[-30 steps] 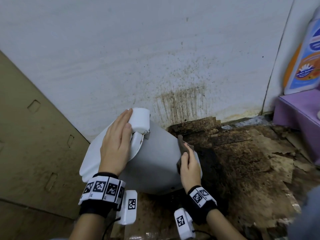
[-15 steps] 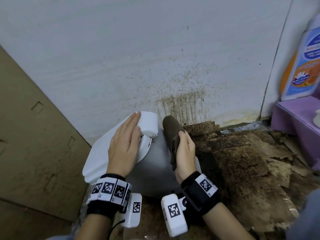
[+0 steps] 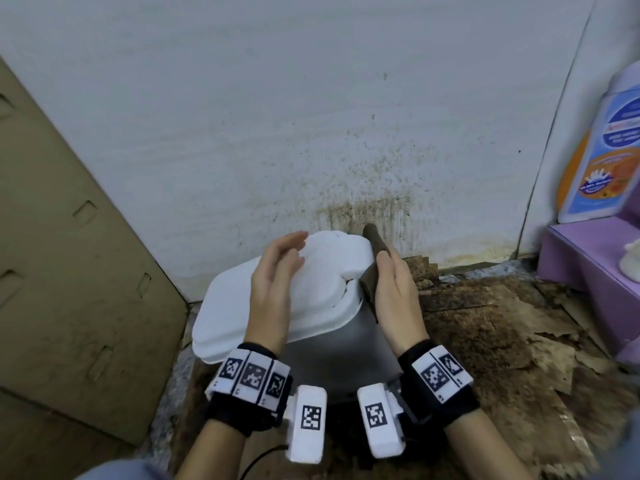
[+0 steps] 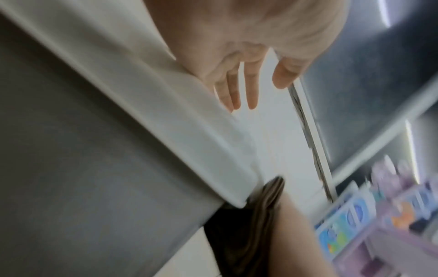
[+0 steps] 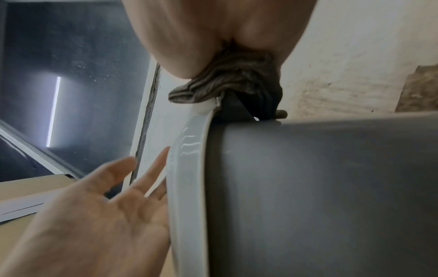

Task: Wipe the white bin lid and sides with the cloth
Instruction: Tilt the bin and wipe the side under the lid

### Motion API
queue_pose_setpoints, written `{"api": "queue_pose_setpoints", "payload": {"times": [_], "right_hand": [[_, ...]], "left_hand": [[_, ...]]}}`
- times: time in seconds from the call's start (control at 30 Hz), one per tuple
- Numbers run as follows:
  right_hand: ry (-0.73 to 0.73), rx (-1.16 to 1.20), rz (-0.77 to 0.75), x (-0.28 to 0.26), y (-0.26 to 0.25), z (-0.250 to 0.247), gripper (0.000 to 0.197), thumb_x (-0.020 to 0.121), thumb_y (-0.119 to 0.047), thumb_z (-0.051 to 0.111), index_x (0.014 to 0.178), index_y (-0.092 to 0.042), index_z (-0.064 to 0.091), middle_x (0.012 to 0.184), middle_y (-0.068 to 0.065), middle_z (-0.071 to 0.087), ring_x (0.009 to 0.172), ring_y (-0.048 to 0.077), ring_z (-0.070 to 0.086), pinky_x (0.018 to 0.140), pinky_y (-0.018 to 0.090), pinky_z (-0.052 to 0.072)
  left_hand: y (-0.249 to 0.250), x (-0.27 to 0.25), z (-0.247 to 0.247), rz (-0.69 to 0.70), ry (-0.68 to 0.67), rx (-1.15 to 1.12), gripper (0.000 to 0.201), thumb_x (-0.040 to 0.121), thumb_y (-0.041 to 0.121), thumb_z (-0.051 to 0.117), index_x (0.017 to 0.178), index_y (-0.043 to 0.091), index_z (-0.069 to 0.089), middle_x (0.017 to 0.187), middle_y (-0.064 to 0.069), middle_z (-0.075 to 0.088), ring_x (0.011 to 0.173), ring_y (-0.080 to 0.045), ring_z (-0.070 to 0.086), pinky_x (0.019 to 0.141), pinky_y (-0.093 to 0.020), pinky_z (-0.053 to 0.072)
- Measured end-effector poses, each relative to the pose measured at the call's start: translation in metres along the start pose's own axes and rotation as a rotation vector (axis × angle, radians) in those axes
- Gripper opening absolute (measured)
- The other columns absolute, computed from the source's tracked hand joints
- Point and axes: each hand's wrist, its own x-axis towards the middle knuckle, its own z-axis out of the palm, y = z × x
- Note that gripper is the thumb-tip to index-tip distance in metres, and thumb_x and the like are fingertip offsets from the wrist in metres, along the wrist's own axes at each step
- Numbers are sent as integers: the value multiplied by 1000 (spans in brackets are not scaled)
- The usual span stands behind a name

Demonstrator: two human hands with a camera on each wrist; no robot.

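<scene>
The bin stands against the wall, with a white lid (image 3: 235, 306) over a grey body (image 3: 332, 358). My right hand (image 3: 391, 285) grips a folded brown cloth (image 3: 372, 247) and presses it to the lid's right rear edge. In the right wrist view the cloth (image 5: 232, 84) bunches under my right hand (image 5: 213, 37), against the lid rim (image 5: 187, 168) and the hinge. My left hand (image 3: 277, 271) hovers over the lid with straight fingers and holds nothing; whether it touches the lid I cannot tell. The left wrist view shows those fingers (image 4: 237, 90) beside the lid rim (image 4: 166, 131).
A cardboard panel (image 3: 69, 271) leans on the left. Behind the bin is a stained white wall (image 3: 346, 133). The floor (image 3: 485, 341) is dirty and peeling. On the right stands a purple stand (image 3: 588, 271) with a detergent bottle (image 3: 602, 150) on it.
My right hand has carried the cloth up from the bin's grey side to the lid's rear edge. My left hand has come off the lid's raised end and its fingers have straightened.
</scene>
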Motion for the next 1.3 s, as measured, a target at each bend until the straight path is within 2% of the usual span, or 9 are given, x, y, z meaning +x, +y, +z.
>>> {"api": "queue_pose_setpoints", "payload": {"times": [0.17,0.23,0.33,0.47,0.57,0.7,0.9,1.1,1.3], "right_hand": [[13,-93,7,2,-1,-25,46,108,-43,31,153,-35,38,151,-2,43,138,11,39,120,41,29],[15,-147,2,5,2,-35,51,103,-54,34,152,-38,40,149,-2,45,137,13,40,119,45,31],[-4,-231,2,10,8,-53,65,91,-71,40,150,-44,38,150,-7,47,140,14,42,116,49,36],[-36,-312,-7,12,-1,-72,57,102,-51,48,154,-30,38,148,-8,50,136,12,45,112,39,38],[-3,-384,32,13,1,-82,62,100,-52,50,154,-23,39,150,-3,48,138,19,45,112,41,37],[53,-422,112,13,12,-95,83,83,-75,51,148,-23,45,143,4,54,133,27,50,110,52,41],[35,-409,131,16,19,-101,91,76,-81,54,147,-24,44,141,4,55,129,28,52,108,54,43],[27,-418,126,15,19,-103,93,71,-82,54,142,-22,47,136,6,55,124,28,54,105,54,45],[50,-386,129,9,21,-101,77,80,-74,58,137,-23,49,134,7,56,121,28,55,103,53,46]], "left_hand": [[-11,-3,-13,-25,91,227,23,103,19,48,115,26,67,120,13,66,117,-1,56,106,-30,43],[-20,-4,-22,-27,128,400,21,103,20,48,115,28,64,119,14,59,112,0,53,103,-30,42],[-34,-6,-37,-120,197,620,23,100,25,50,121,23,60,126,4,48,123,-17,46,107,-38,38],[-46,-13,-49,-385,215,867,53,96,47,52,137,13,45,143,-19,37,135,-36,30,113,-50,26],[-51,-19,-52,-551,103,747,79,90,69,46,145,13,32,150,-22,28,137,-40,31,111,-52,30],[-62,-22,-49,-564,33,654,93,86,78,45,151,15,23,152,-18,36,133,-37,43,107,-50,37],[-62,-22,-47,-537,19,629,81,87,77,44,141,17,36,136,-9,54,121,-31,51,95,-43,41],[-59,-23,-43,-529,57,566,71,90,70,48,138,18,40,115,-1,52,104,-24,48,90,-39,40],[-60,-21,-46,-512,41,504,66,91,65,52,137,18,43,122,-4,55,109,-25,51,92,-39,41]]}}
